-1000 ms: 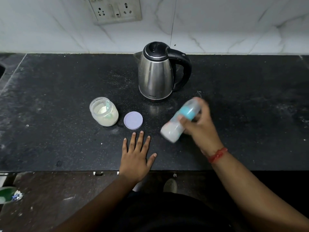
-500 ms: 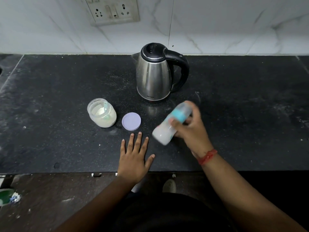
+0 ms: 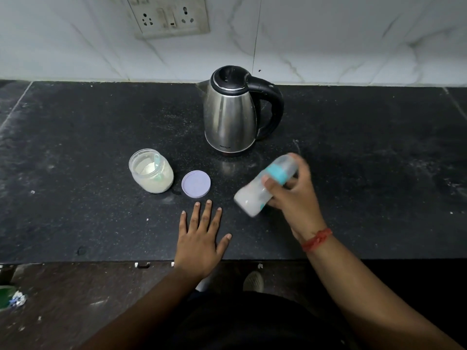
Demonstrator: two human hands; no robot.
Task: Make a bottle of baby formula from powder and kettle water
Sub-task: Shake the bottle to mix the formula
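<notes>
The baby bottle, milky white inside, is tipped sideways above the black counter, and the right hand is wrapped around it. The left hand lies flat with fingers spread, near the purple lid. The open powder jar sits beside the lid, and the steel kettle stands behind.

We see bare forearms, a red thread band on our right wrist, nearest the kettle, and dark clothing.

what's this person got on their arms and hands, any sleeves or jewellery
Both forearms are bare with no sleeves in view. The right hand has a red thread band tied round its wrist. The left hand shows no rings, watch or band.
</notes>
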